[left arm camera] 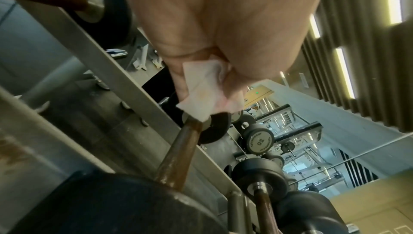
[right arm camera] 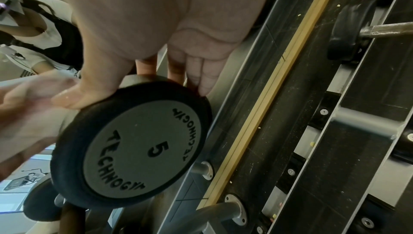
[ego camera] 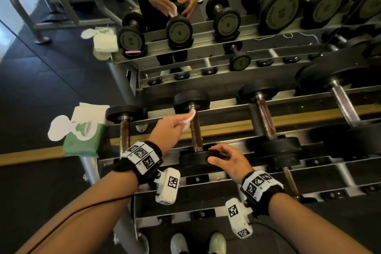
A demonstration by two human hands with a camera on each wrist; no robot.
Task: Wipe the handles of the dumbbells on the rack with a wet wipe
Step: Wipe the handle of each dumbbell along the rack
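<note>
A small black dumbbell lies on the top tier of the rack (ego camera: 226, 128), second from the left, with a rusty brown handle (ego camera: 195, 130) (left arm camera: 178, 153). My left hand (ego camera: 175, 123) (left arm camera: 212, 71) pinches a folded white wet wipe (ego camera: 188, 118) (left arm camera: 208, 93) and holds it against the far end of that handle, by the far head. My right hand (ego camera: 224, 156) (right arm camera: 134, 86) curls over the near head (ego camera: 193, 160), a black disc marked 5 (right arm camera: 134, 149), thumb on one side and fingers on the other.
A green wet-wipe pack (ego camera: 82, 134) with its flap open sits at the rack's left end. Dumbbells lie on both sides, one to the left (ego camera: 124, 121) and heavier ones to the right (ego camera: 266, 117). A mirror behind repeats the rack. My shoes (ego camera: 198, 242) are below.
</note>
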